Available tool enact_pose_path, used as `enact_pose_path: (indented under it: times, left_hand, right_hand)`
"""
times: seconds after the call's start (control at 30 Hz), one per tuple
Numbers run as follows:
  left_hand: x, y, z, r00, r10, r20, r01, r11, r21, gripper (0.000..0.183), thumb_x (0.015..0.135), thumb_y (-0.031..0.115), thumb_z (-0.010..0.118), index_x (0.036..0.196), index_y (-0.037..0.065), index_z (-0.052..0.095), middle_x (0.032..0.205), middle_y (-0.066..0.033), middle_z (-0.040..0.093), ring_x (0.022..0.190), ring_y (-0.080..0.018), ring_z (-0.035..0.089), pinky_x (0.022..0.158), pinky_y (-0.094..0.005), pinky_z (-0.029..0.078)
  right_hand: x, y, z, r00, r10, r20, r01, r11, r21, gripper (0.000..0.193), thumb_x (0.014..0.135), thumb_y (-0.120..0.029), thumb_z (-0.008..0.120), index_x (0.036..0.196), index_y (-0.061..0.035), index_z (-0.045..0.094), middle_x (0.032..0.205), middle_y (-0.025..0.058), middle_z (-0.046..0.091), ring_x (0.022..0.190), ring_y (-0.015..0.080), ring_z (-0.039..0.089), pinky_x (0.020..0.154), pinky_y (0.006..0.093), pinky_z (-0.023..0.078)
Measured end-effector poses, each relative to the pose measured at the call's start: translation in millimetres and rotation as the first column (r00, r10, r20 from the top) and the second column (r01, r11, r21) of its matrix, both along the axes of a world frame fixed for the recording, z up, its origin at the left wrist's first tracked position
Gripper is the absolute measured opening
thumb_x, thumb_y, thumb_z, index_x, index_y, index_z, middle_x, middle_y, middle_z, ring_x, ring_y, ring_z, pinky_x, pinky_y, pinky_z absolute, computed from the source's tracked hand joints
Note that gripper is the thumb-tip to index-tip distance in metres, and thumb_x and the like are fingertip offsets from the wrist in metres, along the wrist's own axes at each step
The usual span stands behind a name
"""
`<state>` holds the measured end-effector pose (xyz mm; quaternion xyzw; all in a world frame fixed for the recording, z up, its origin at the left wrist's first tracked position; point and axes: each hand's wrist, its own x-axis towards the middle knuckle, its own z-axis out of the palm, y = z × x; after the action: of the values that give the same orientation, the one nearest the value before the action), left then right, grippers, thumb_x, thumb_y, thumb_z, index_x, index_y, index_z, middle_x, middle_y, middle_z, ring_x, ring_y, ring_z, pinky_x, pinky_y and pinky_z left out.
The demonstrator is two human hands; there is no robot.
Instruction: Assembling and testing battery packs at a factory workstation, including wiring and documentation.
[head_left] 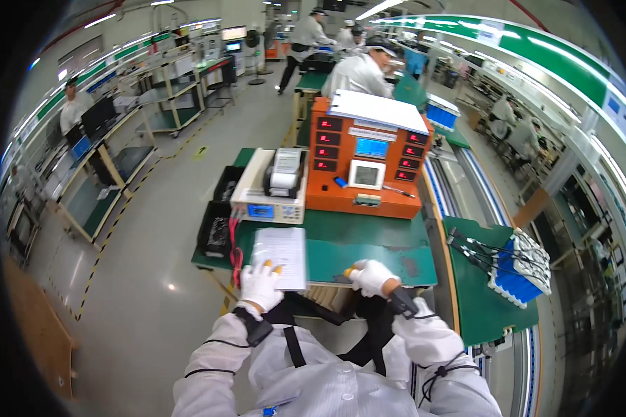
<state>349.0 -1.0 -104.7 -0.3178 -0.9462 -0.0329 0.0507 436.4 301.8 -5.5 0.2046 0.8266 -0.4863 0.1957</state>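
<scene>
My left hand (pixel 260 286), in a white glove with yellow fingertips, lies on the lower left part of a printed paper sheet (pixel 289 247) in a clear cover. Its fingers are stretched out and apart. At the front edge of the green tabletop (pixel 355 236), to the right of the sheet, is my right hand (pixel 373 278), gloved the same way. Its fingers are curled together, and whatever may be between them is hidden. Beyond the sheet stands a white tester (pixel 268 210) with a small blue screen, red leads (pixel 235 243) and a label printer (pixel 283 174) on top.
An orange cabinet (pixel 327 198) with red digit displays stands at the back of the bench. Black bins (pixel 215 240) sit at the left edge. On the right, a blue battery pack (pixel 518 278) with black cables rests on a green board (pixel 476 306) over a conveyor. A co-worker (pixel 358 73) is behind the cabinet.
</scene>
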Motion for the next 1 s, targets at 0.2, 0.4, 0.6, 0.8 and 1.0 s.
enact_pose_path:
  times: [0.2,0.4,0.6,0.8,1.0]
  left_hand:
    - [-51.4,-4.8,50.9,0.946,-0.087,0.314,0.064,0.995,0.081,0.096,0.062,0.048,0.081,0.142,0.008,0.046,0.145,-0.0256,0.041,0.135,-0.0381,0.041,0.108,-0.0465,0.037]
    - [-77.3,143.7,156.6,0.592,-0.605,0.532,0.019,0.671,0.741,0.086,0.073,0.045,0.082,0.137,0.0,0.049,0.133,-0.0172,0.056,0.128,-0.0257,0.05,0.108,-0.0347,0.037]
    - [-37.6,380.4,166.1,0.457,-0.83,0.319,0.442,0.523,0.729,0.095,0.071,0.047,0.081,0.144,0.0,0.041,0.144,-0.022,0.044,0.136,-0.0329,0.042,0.114,-0.0414,0.03]
    - [73.1,569.7,91.7,0.477,-0.858,0.191,0.709,0.504,0.494,0.124,0.055,0.043,0.085,0.154,0.005,0.021,0.155,-0.0275,0.021,0.144,-0.0451,0.021,0.117,-0.0495,0.019]
    - [110.7,630.0,61.6,0.59,-0.807,0.027,0.693,0.523,0.497,0.027,0.075,0.029,0.07,0.095,0.011,0.068,0.08,-0.0075,0.064,0.102,-0.0254,0.063,0.101,-0.0476,0.036]
  right_hand:
    - [71.2,197.5,108.1,0.869,-0.221,-0.443,0.35,0.907,0.233,0.041,0.083,-0.028,0.062,0.111,0.0004,0.067,0.086,0.0183,0.07,0.068,0.0271,0.067,0.067,0.0383,0.053]
    - [196.4,404.3,135.5,0.612,-0.52,-0.596,0.772,0.554,0.31,0.037,0.088,-0.025,0.062,0.113,0.0023,0.064,0.094,0.015,0.07,0.082,0.0264,0.067,0.077,0.032,0.053]
    - [255.4,514.2,77.4,0.698,-0.428,-0.575,0.702,0.25,0.666,0.053,0.089,-0.04,0.061,0.127,-0.0033,0.06,0.126,0.019,0.062,0.119,0.0341,0.057,0.102,0.0374,0.044]
    - [220.9,537.4,74.7,0.813,-0.528,-0.246,0.459,0.319,0.83,0.055,0.09,-0.049,0.055,0.129,-0.0109,0.061,0.128,0.0176,0.061,0.116,0.0329,0.059,0.1,0.0387,0.045]
    - [209.6,555.9,87.0,0.779,-0.61,-0.144,0.446,0.377,0.812,0.049,0.085,-0.051,0.061,0.106,-0.0082,0.073,0.1,0.0162,0.072,0.094,0.032,0.068,0.086,0.0381,0.052]
